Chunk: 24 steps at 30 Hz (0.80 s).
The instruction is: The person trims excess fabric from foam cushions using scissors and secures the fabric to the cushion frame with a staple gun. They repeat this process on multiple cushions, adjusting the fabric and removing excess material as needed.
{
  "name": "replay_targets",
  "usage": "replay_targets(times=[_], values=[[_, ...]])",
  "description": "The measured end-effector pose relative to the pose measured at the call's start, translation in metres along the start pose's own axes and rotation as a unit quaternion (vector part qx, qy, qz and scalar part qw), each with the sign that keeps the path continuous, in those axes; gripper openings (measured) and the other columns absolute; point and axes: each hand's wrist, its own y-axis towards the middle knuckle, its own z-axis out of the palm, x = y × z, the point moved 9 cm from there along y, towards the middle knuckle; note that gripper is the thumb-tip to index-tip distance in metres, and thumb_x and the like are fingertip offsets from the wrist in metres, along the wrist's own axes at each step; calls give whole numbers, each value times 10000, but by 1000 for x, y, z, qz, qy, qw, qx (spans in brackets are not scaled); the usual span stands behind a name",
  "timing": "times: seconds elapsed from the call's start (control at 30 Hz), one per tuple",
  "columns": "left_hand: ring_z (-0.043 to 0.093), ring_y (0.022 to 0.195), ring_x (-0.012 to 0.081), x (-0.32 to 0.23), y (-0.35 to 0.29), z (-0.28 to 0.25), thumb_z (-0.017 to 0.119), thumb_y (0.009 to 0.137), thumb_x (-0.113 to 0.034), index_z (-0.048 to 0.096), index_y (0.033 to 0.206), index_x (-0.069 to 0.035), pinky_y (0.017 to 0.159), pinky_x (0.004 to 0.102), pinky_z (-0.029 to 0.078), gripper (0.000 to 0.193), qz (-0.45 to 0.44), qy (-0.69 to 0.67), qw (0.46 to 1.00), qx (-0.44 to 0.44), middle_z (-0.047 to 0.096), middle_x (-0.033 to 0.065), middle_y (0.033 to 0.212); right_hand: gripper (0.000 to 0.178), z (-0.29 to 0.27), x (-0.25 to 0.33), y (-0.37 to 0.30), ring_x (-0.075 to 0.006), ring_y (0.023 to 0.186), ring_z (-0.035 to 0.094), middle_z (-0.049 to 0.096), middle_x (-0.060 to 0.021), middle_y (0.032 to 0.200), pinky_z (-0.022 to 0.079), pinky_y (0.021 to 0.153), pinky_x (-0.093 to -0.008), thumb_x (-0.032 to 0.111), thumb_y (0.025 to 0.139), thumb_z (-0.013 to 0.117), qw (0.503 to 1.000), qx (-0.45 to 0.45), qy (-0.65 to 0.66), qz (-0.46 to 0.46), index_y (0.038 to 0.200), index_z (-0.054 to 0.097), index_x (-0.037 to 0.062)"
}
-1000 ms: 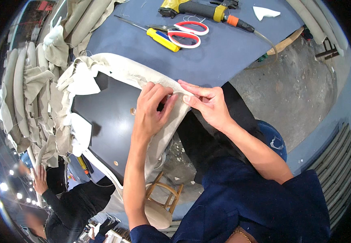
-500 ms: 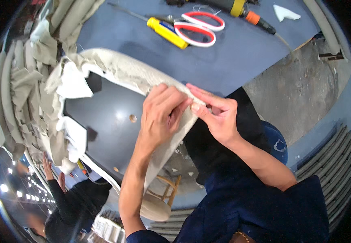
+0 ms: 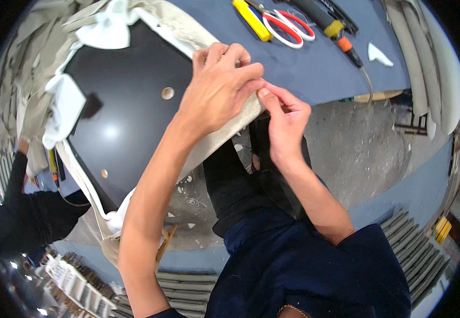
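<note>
A black panel (image 3: 129,100) with small round holes lies framed by a beige fabric cover (image 3: 230,130), with white padding showing along its edges. My left hand (image 3: 217,87) is closed at the panel's right corner, its bent fingers gripping the cover's edge. Close against it, my right hand (image 3: 285,116) pinches the same corner between thumb and fingers. The fabric under my left fingers is mostly hidden. White flaps of material (image 3: 65,108) fold over the panel's left side.
Red-and-white scissors (image 3: 288,29), a yellow-handled screwdriver (image 3: 254,21) and a corded tool with an orange collar (image 3: 344,45) lie on the blue-grey table (image 3: 315,74). A white scrap (image 3: 379,54) sits farther right. Rolled beige pieces (image 3: 415,69) stand right; another person (image 3: 33,217) is at left.
My view has shifted, so the panel and tools sit higher in the picture. Both hands stay at the corner; the left has rolled over, with its knuckles raised.
</note>
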Motion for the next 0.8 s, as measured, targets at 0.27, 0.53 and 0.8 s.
replay_targets(times=[0.27, 0.53, 0.8], values=[[481, 1338, 312, 8, -5, 3, 623, 985, -414, 624, 1054, -108, 1189, 568, 240, 314, 5, 43, 999, 17, 614, 75, 1237, 367, 1, 125, 98, -316, 1073, 683, 729, -187, 1154, 525, 936, -424, 211, 924, 711, 741, 29, -486, -462, 1247, 697, 37], [530, 1272, 255, 14, 0, 5, 488, 1048, -462, 717, 1087, -154, 1222, 557, 232, 385, 11, 81, 994, 68, 637, 84, 1185, 676, 8, 101, 229, -400, 1180, 605, 630, -215, 1286, 507, 974, -509, 463, 935, 692, 613, 84, -732, -283, 1491, 504, 129], [535, 1256, 242, 15, -4, 8, 496, 1048, -416, 733, 1078, -177, 1232, 558, 219, 338, -6, 65, 996, 57, 609, 54, 1209, 383, -11, 201, 202, -91, 730, 629, 739, -66, 937, 486, 632, -282, 284, 931, 736, 862, 148, -440, -202, 1163, 718, -21]])
